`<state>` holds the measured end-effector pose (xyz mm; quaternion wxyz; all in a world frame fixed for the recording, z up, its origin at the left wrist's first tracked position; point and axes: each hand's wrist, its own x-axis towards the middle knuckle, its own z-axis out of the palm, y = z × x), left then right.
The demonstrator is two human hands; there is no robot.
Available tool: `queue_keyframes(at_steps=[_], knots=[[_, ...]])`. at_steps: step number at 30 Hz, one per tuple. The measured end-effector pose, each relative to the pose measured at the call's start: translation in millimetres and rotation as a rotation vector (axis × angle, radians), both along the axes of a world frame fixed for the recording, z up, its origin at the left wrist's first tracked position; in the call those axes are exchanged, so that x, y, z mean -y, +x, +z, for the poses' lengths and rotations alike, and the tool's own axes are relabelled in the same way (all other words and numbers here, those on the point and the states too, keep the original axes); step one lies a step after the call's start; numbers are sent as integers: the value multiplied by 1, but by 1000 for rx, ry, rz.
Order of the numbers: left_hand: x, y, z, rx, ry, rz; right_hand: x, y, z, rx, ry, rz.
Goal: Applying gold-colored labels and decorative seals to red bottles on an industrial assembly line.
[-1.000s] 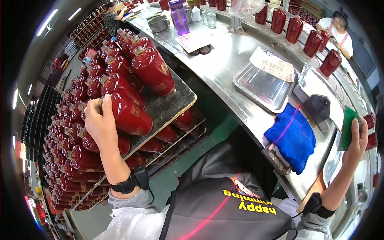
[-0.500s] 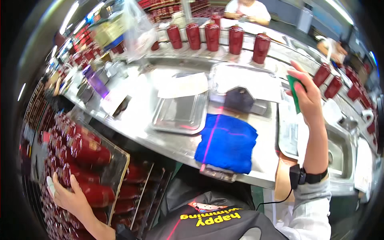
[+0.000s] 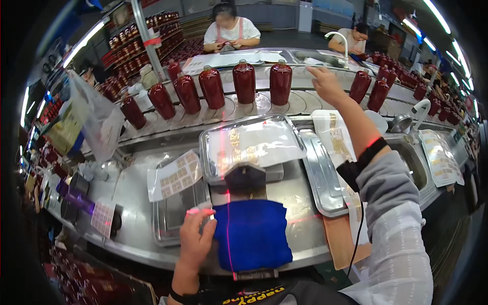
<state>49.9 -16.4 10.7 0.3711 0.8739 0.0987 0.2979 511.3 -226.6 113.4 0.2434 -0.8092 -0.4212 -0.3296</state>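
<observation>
This is a factory workshop, a bottle-finishing line by its looks. A slatted conveyor track [image 3: 315, 101] bends across the scene from ten to two o'clock, carrying matching red bottles [image 3: 244, 82] in a row. Beyond it, one seated co-worker [image 3: 249, 31] at twelve o'clock and another [image 3: 346, 41] between one and two work at stations of their own. Racks [image 3: 170, 35] at eleven o'clock hold many more such bottles. The wearer's metal surface [image 3: 132, 198] bears shallow trays [image 3: 157, 218] and sheets [image 3: 178, 175] of gold stickers, with a steel sink [image 3: 417, 170] at three. Tube lights [image 3: 437, 18] hang at ten and two o'clock.
</observation>
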Motion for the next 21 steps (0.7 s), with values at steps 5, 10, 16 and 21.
queue_keyframes(at_steps=[5, 10, 16, 21], knots=[[-5, 12, -13, -88, -61, -91, -61, 43, -10, -63, -87, -104], [-25, 10, -30, -132, -164, -106, -139, 60, 4, -195, -249, -202], [-29, 16, -34, -106, -249, -94, -169, 95, 0, -261, -299, -312], [-31, 15, -27, -100, -138, -118, -141, 110, -11, -133, -168, -323]])
